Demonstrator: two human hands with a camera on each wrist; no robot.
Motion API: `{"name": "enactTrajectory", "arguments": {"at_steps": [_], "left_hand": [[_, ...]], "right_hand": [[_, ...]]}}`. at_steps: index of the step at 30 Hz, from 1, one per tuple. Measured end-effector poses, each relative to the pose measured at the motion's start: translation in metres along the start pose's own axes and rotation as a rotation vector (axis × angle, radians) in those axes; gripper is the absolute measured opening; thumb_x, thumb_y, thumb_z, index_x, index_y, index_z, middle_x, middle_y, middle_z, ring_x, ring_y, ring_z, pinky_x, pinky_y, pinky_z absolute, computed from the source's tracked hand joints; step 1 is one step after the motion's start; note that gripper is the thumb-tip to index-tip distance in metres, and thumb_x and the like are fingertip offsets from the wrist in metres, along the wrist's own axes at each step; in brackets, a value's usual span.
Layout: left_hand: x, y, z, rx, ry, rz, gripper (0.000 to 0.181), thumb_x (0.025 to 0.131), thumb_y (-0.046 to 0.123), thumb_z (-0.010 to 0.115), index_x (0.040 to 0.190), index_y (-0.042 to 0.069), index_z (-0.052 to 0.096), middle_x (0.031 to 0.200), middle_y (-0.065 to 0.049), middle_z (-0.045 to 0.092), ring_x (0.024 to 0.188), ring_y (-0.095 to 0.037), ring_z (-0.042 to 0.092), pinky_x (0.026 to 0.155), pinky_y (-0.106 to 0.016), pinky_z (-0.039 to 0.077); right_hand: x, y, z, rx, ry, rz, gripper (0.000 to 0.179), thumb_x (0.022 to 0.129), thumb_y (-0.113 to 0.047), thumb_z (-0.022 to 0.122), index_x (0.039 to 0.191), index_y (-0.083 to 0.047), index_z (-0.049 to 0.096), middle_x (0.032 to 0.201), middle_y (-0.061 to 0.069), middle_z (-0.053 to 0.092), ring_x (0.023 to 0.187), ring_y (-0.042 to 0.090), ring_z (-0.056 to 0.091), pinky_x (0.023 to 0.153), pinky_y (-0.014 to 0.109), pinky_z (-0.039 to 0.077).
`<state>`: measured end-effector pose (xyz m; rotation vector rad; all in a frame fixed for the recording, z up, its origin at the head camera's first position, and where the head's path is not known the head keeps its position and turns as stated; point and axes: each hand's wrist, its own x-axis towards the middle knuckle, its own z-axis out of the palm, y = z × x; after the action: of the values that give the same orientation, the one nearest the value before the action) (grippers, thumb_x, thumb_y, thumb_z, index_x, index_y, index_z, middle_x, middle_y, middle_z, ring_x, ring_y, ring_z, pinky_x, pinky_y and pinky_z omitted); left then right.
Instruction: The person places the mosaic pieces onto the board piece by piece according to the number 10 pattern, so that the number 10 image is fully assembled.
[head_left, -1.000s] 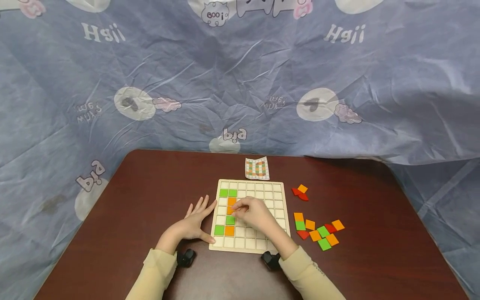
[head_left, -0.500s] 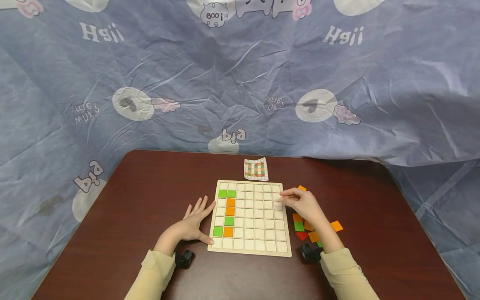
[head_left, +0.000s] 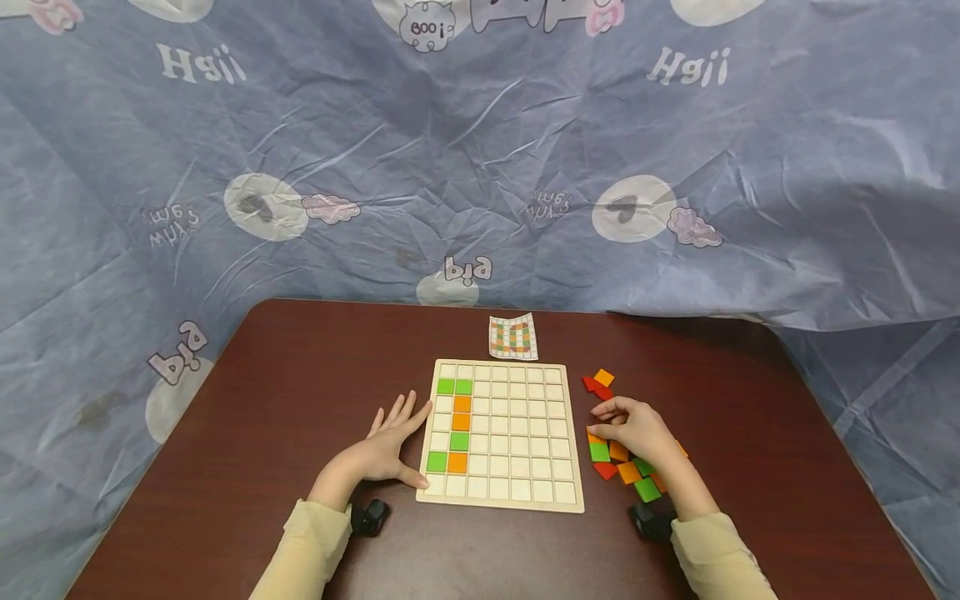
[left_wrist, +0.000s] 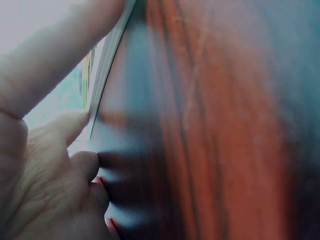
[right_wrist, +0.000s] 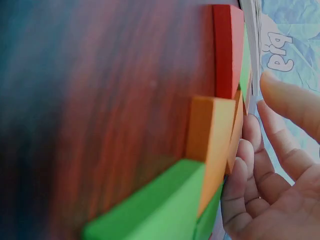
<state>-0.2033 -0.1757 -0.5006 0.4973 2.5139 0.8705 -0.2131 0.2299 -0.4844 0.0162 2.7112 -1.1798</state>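
Observation:
A pale gridded wooden board [head_left: 517, 425] lies on the table, with several green and orange square tiles in its two left columns. My left hand [head_left: 386, 450] is spread at its left edge; the thumb and index finger touch the rim. My right hand [head_left: 637, 427] is over the loose tiles right of the board, thumb and index fingertips apart, just above an orange tile [head_left: 592, 434]. In the right wrist view, nothing shows between thumb and index; a green tile [right_wrist: 155, 210], an orange tile [right_wrist: 212, 140] and a red tile [right_wrist: 227, 50] lie beside the fingers.
A small card [head_left: 513, 337] printed with a coloured grid lies behind the board. Another small group with an orange square [head_left: 604, 378] and red pieces [head_left: 592, 384] lies behind the right hand. A patterned blue cloth [head_left: 465, 167] hangs behind the dark table [head_left: 322, 358].
My right hand has moved from above the board's left columns rightward to the loose tiles, uncovering the board. My left hand has stayed at the board's left edge.

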Motion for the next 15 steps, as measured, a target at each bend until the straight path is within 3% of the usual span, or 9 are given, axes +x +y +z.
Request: {"name": "enactTrajectory", "arguments": {"at_steps": [6, 15], "left_hand": [[-0.0014, 0.0005, 0.0003, -0.008, 0.004, -0.004, 0.121, 0.066, 0.029, 0.092, 0.16, 0.015, 0.015, 0.166, -0.017, -0.006, 0.153, -0.037, -0.011, 0.12, -0.061, -0.008], [-0.0014, 0.0009, 0.0006, -0.012, 0.006, -0.001, 0.121, 0.066, 0.028, 0.092, 0.16, 0.015, 0.016, 0.166, -0.016, -0.006, 0.153, -0.037, -0.011, 0.12, -0.061, -0.008]], "right_hand": [[-0.0035, 0.0001, -0.0014, -0.036, -0.052, -0.04, 0.034, 0.08, -0.019, 0.082, 0.108, -0.004, 0.071, 0.105, 0.011, 0.065, 0.091, 0.022, 0.056, 0.075, 0.029, 0.049], [-0.0047, 0.0001, -0.0008, -0.083, -0.082, -0.039, 0.03, 0.078, -0.017, 0.084, 0.103, -0.006, 0.071, 0.098, 0.007, 0.06, 0.087, 0.02, 0.051, 0.07, 0.029, 0.046]]}}
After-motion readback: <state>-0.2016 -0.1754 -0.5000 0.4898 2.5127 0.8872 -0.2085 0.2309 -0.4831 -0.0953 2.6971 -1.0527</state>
